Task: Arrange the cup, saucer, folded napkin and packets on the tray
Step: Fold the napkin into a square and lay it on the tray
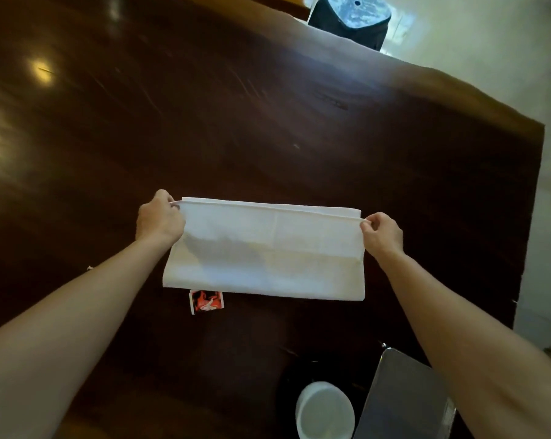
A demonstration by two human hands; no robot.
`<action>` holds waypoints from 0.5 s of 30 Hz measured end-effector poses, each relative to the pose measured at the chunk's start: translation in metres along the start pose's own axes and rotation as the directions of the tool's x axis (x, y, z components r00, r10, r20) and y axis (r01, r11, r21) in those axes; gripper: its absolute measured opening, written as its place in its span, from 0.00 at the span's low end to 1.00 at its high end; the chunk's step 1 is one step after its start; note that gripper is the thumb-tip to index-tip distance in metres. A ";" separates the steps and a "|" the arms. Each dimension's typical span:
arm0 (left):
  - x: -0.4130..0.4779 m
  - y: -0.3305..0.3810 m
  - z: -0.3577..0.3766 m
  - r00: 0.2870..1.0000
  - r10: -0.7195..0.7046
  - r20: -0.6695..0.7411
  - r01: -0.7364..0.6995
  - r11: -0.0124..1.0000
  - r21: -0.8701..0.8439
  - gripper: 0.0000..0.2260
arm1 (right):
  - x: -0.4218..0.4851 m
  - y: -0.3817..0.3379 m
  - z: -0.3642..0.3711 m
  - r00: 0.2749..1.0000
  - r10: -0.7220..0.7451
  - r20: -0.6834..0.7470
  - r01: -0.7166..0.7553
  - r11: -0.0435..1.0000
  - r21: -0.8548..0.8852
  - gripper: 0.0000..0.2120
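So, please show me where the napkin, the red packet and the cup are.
napkin (268, 251): head view, middle of the cloth.
red packet (207, 301): head view, its printed face.
cup (325, 410): head view, inside of the bowl.

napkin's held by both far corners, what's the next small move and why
Probably bring the far edge toward you for another fold: the left hand and right hand pinch the napkin, which looks too wide for the tray.

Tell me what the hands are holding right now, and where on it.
The white napkin: the left hand pinches its far left corner, the right hand its far right corner.
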State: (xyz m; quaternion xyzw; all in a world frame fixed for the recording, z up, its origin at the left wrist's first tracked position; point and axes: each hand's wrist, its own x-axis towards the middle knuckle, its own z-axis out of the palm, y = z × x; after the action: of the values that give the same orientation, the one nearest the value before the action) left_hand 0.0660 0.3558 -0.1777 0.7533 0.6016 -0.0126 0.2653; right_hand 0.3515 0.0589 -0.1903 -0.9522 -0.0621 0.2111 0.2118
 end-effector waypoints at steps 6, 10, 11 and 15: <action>0.004 -0.006 0.015 0.990 -0.127 -0.061 0.109 0.966 -0.236 0.05 | 0.013 -0.004 0.018 0.999 0.028 0.041 -0.038 0.954 0.298 0.03; 0.009 -0.011 0.028 0.975 -0.222 -0.025 0.210 0.950 -0.229 0.10 | 0.019 -0.007 0.025 0.995 0.049 0.087 -0.076 0.936 0.343 0.06; 0.011 -0.013 0.032 0.972 -0.236 -0.021 0.225 0.949 -0.221 0.10 | 0.021 -0.008 0.026 0.995 0.049 0.084 -0.075 0.936 0.343 0.06; 0.020 -0.023 0.042 0.961 -0.277 -0.011 0.269 0.942 -0.202 0.08 | 0.032 -0.018 0.029 0.998 0.051 0.025 -0.056 0.951 0.303 0.08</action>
State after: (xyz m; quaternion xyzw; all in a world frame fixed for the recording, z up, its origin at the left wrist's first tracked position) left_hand 0.0634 0.3592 -0.2294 0.6327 0.7034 0.0256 0.3230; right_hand 0.3676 0.0928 -0.2189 -0.9079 -0.0050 0.2321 0.3490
